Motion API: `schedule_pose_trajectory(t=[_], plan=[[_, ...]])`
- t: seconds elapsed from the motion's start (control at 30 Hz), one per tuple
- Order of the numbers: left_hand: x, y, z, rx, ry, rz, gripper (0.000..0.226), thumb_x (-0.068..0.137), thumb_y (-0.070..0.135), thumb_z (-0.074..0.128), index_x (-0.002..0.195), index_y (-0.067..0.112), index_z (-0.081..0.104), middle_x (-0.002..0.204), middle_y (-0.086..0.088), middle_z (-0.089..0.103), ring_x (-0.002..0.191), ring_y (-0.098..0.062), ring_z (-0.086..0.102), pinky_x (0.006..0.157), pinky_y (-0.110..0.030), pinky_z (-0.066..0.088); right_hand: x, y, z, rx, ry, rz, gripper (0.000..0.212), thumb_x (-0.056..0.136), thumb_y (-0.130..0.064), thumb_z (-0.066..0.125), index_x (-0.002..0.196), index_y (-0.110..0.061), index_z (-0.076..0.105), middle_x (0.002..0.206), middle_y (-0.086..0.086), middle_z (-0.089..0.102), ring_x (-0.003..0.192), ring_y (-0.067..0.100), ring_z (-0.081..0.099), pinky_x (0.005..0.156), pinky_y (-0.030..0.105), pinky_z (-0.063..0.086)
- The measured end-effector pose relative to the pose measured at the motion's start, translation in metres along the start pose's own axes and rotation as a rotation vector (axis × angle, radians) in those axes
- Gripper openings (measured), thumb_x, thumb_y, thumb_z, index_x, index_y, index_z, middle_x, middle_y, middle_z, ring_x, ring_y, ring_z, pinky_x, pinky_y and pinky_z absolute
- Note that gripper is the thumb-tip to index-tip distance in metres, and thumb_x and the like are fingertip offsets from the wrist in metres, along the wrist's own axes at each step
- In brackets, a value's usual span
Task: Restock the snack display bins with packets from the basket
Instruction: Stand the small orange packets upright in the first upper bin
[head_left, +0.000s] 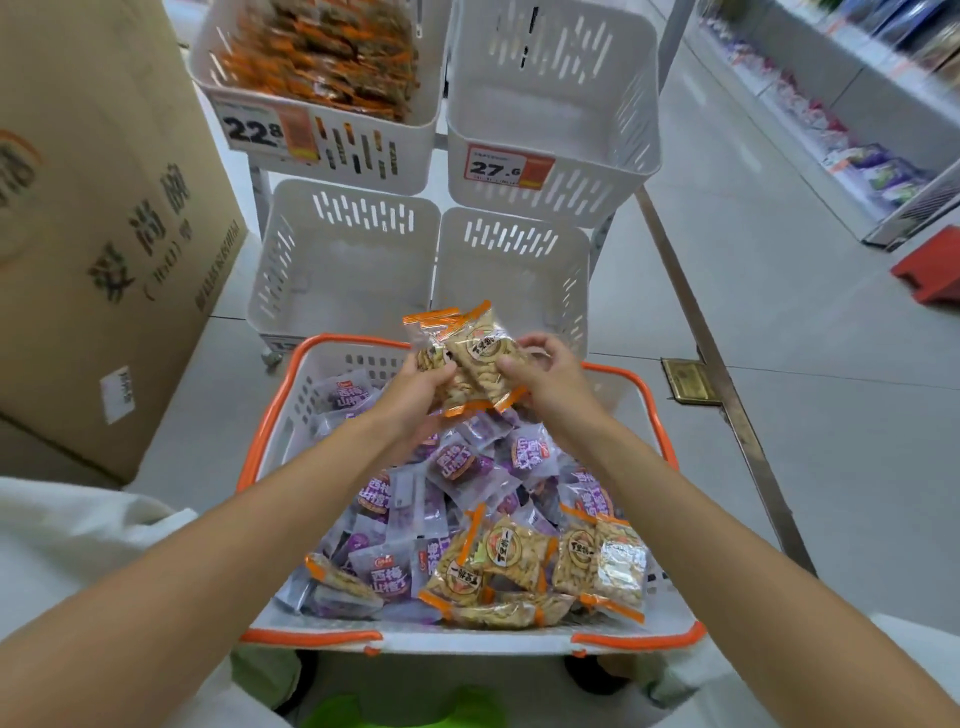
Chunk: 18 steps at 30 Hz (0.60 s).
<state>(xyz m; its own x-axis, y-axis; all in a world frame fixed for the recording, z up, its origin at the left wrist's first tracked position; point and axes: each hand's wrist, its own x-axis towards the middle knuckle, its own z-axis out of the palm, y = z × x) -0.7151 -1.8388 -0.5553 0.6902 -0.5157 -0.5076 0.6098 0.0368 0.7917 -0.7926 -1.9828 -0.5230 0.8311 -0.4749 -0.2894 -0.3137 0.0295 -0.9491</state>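
A white basket with an orange rim (270, 431) sits in front of me, full of purple packets (457, 462) and orange-trimmed nut packets (514, 556). Both hands are raised over its far end. My left hand (415, 384) grips a small bunch of orange-trimmed packets (470, 353) from below. My right hand (545, 369) pinches the same bunch at its right edge. Just beyond stand two white slotted bins (343, 260), the lower right one (511, 270) directly behind the held packets. Above are a bin filled with orange packets (322, 57) and a bin tagged 27.6 (550, 104).
A large cardboard box (104, 208) stands close on the left. A metal rail (722, 374) runs diagonally on the right of the rack. Store shelves (852, 135) line the far right, with a red stool (930, 270) on the tiled floor.
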Motion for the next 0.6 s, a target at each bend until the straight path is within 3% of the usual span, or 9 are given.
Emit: schedule_pose_trajectory(t=[0.03, 0.13, 0.23, 0.3, 0.37, 0.47, 0.53, 0.6], plan=[[0.001, 0.009, 0.005, -0.022, -0.006, 0.03, 0.015, 0.105, 0.023, 0.046, 0.12, 0.025, 0.047, 0.122, -0.015, 0.066, 0.094, -0.024, 0.069, 0.068, -0.04, 0.059, 0.005, -0.001, 0.009, -0.061, 0.013, -0.035, 0.02, 0.089, -0.012, 0.07, 0.091, -0.02, 0.052, 0.097, 0.013, 0.065, 0.08, 0.02, 0.062, 0.059, 0.021, 0.048], [0.001, 0.04, 0.008, 0.025, -0.001, 0.151, 0.049, 0.099, 0.054, 0.041, 0.133, 0.018, 0.042, 0.121, -0.015, 0.067, 0.09, -0.024, 0.073, 0.063, -0.036, 0.059, 0.017, -0.022, 0.028, -0.188, -0.009, -0.099, 0.021, 0.089, -0.022, 0.071, 0.093, -0.013, 0.052, 0.09, 0.006, 0.057, 0.086, 0.018, 0.056, 0.077, 0.03, 0.046], [0.005, 0.078, -0.001, 0.236, 0.063, 0.262, 0.043, 0.098, 0.051, 0.05, 0.126, 0.019, 0.044, 0.11, -0.011, 0.067, 0.087, -0.026, 0.071, 0.063, -0.039, 0.06, 0.036, -0.058, 0.041, -0.191, -0.166, -0.137, 0.021, 0.093, -0.02, 0.065, 0.102, -0.012, 0.047, 0.088, 0.0, 0.053, 0.082, 0.014, 0.056, 0.076, 0.029, 0.047], [0.012, 0.11, -0.005, 0.266, 0.07, 0.318, 0.027, 0.099, 0.045, 0.051, 0.115, 0.024, 0.047, 0.114, -0.013, 0.066, 0.091, -0.029, 0.071, 0.075, -0.047, 0.061, 0.053, -0.092, 0.055, -0.087, -0.189, -0.136, 0.027, 0.095, -0.01, 0.059, 0.118, -0.012, 0.045, 0.1, 0.003, 0.057, 0.084, 0.012, 0.059, 0.069, 0.023, 0.049], [0.018, 0.147, -0.006, 0.234, 0.059, 0.393, 0.024, 0.102, 0.039, 0.047, 0.119, 0.022, 0.045, 0.118, -0.011, 0.066, 0.093, -0.021, 0.07, 0.079, -0.04, 0.061, 0.068, -0.126, 0.073, 0.037, -0.254, -0.136, 0.038, 0.096, -0.011, 0.053, 0.132, -0.015, 0.045, 0.114, 0.011, 0.064, 0.091, 0.018, 0.065, 0.07, 0.026, 0.052], [0.029, 0.202, -0.014, 0.359, 0.099, 0.546, 0.051, 0.098, 0.056, 0.034, 0.136, 0.023, 0.044, 0.122, -0.002, 0.062, 0.113, -0.017, 0.06, 0.101, -0.041, 0.05, 0.095, -0.171, 0.104, 0.103, -0.354, -0.2, 0.038, 0.099, -0.019, 0.053, 0.137, -0.021, 0.046, 0.125, 0.008, 0.066, 0.104, 0.021, 0.068, 0.08, 0.035, 0.056], [0.039, 0.236, -0.03, 0.611, 0.248, 0.634, 0.081, 0.08, 0.073, 0.018, 0.135, 0.021, 0.049, 0.134, -0.007, 0.052, 0.128, -0.024, 0.044, 0.112, -0.048, 0.033, 0.11, -0.196, 0.121, 0.157, -0.382, -0.211, 0.04, 0.099, -0.015, 0.054, 0.137, -0.017, 0.042, 0.128, 0.012, 0.063, 0.103, 0.023, 0.068, 0.076, 0.034, 0.057], [0.05, 0.269, -0.051, 0.81, 0.343, 0.66, 0.083, 0.085, 0.073, 0.013, 0.134, 0.016, 0.05, 0.14, -0.011, 0.043, 0.134, -0.029, 0.034, 0.115, -0.048, 0.025, 0.129, -0.216, 0.136, 0.183, -0.413, -0.204, 0.041, 0.098, -0.01, 0.055, 0.136, -0.013, 0.041, 0.12, 0.013, 0.064, 0.093, 0.021, 0.07, 0.067, 0.032, 0.058]])
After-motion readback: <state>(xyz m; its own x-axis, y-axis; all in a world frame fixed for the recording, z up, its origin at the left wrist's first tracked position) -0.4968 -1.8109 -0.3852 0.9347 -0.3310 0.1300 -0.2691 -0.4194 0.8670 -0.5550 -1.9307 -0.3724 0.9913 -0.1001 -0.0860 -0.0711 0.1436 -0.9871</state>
